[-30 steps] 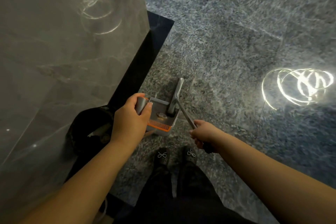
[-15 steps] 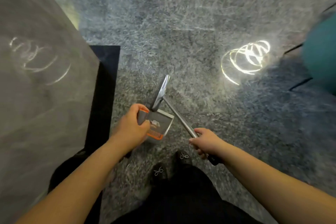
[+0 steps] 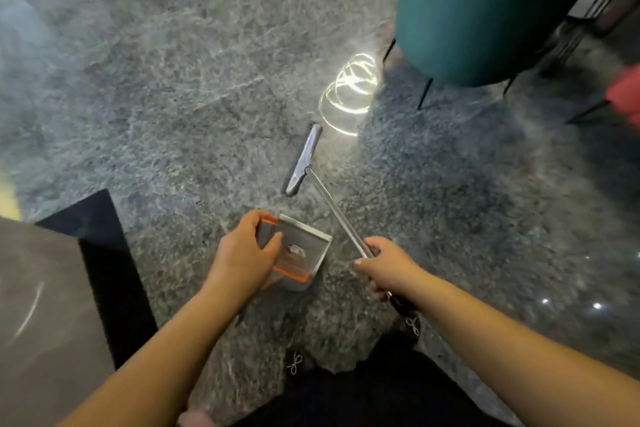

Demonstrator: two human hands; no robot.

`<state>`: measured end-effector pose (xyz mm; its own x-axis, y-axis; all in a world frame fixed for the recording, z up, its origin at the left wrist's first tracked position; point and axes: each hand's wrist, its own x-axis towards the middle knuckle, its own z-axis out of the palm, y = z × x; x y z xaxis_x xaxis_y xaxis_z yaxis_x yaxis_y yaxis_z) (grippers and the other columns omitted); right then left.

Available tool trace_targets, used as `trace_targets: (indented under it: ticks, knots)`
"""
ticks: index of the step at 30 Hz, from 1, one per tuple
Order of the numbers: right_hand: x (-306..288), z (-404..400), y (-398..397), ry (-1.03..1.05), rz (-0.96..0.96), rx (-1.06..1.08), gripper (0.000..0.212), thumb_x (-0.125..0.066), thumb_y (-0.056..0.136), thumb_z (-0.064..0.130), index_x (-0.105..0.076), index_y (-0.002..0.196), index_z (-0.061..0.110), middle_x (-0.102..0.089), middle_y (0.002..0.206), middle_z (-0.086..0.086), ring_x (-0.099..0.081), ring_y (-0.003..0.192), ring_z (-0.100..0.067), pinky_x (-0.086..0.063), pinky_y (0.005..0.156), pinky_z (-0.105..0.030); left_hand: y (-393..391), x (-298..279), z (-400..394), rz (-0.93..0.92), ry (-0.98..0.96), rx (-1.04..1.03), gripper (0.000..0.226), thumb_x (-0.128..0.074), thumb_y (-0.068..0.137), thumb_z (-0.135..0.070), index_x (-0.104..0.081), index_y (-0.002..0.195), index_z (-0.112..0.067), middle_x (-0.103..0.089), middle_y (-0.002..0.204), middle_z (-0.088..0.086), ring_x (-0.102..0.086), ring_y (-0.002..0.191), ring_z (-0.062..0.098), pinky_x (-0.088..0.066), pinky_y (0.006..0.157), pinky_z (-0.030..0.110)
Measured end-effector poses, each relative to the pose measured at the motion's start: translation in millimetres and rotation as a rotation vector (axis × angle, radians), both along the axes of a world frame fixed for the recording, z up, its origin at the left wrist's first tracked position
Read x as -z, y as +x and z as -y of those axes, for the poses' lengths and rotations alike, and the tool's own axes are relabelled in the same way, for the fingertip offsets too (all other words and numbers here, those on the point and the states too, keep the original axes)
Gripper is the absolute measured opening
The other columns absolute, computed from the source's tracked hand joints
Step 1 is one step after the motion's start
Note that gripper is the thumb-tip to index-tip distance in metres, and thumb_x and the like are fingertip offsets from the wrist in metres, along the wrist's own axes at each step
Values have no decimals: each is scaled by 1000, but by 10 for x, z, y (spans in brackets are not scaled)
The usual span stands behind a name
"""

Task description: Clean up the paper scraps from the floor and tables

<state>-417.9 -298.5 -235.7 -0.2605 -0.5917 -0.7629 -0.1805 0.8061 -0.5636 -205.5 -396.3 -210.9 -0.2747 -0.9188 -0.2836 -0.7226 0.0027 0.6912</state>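
My left hand [image 3: 242,253] grips the handle of a grey dustpan [image 3: 304,246] with an orange comb edge, held above the grey stone floor [image 3: 173,80]. A small pale scrap [image 3: 295,249] lies inside the pan. My right hand [image 3: 384,263] is closed around the metal pole of a broom [image 3: 337,210]. The broom's grey head [image 3: 304,159] rests on the floor ahead of the pan, apart from it. No loose scraps show on the floor; the picture is blurred.
A teal chair [image 3: 485,17] on thin black legs stands at the upper right. A grey table [image 3: 45,305] with a dark base [image 3: 104,253] fills the lower left. A bright light reflection [image 3: 349,90] lies on the floor. My feet are below the pan.
The view has swung right: the table has slid off to the left and the teal chair has come into view. The broom head has moved away from the dustpan. The black bin is gone from sight.
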Motion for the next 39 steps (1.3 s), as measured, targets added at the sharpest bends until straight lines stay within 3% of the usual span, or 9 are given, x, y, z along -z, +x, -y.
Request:
trace_targets:
  ticks: [4, 8, 13, 20, 28, 36, 39]
  knots:
    - [-60, -291, -496, 4, -12, 122, 37, -55, 94, 15, -46, 129, 12, -57, 81, -10, -52, 52, -18, -41, 44, -28, -634, -30, -32, 51, -11, 146, 18, -63, 90, -30, -48, 84, -37, -57, 72, -10, -53, 63, 3, -35, 41, 16]
    - [-80, -668, -1065, 12, -23, 211, 38, -54, 95, 13, -44, 130, 3, -53, 80, -14, -48, 52, -20, -39, 41, -26, -1398, -45, -129, 126, -58, 282, 17, -61, 87, -26, -45, 82, -27, -56, 66, -4, -52, 59, 8, -37, 46, 23]
    - [-62, -1164, -1868, 39, -19, 329, 41, -54, 94, 17, -44, 133, 9, -56, 87, -12, -51, 56, -18, -42, 46, -27, -2430, -97, -247, 160, -84, 413, 20, -59, 87, -22, -42, 79, -28, -56, 68, 1, -53, 60, 14, -38, 47, 29]
    - [-28, -1781, -2878, 36, -1, 534, 49, -51, 98, 16, -33, 143, 12, -55, 71, -6, -49, 48, -13, -38, 39, -22, -3807, -130, -521, 128, -149, 552, 8, -61, 84, -21, -54, 87, -25, -56, 70, -3, -54, 64, 16, -37, 54, 31]
    - [-113, -2581, -3650, 21, -5, 756, 52, -49, 99, 12, -27, 146, 20, -62, 91, -11, -50, 51, -15, -41, 41, -25, -5150, -153, -1080, 84, -219, 788, 8, -62, 86, -19, -56, 91, -22, -54, 67, -8, -49, 58, 7, -35, 48, 24]
    - [-187, -3172, -4157, 12, -21, 1001, 47, -47, 100, 13, -30, 143, 21, -56, 85, -10, -52, 56, -17, -46, 49, -27, -6385, -238, -1609, 0, -247, 1075, 10, -62, 88, -19, -57, 95, -13, -60, 73, 7, -55, 65, 20, -45, 59, 41]
    - [-127, -3287, -4428, 17, -47, 1101, 44, -47, 100, 12, -34, 141, 20, -54, 99, -9, -51, 56, -16, -45, 48, -27, -6835, -201, -1759, -28, -208, 1136, 9, -61, 88, -19, -58, 96, -16, -60, 72, 3, -57, 68, 24, -43, 57, 34]
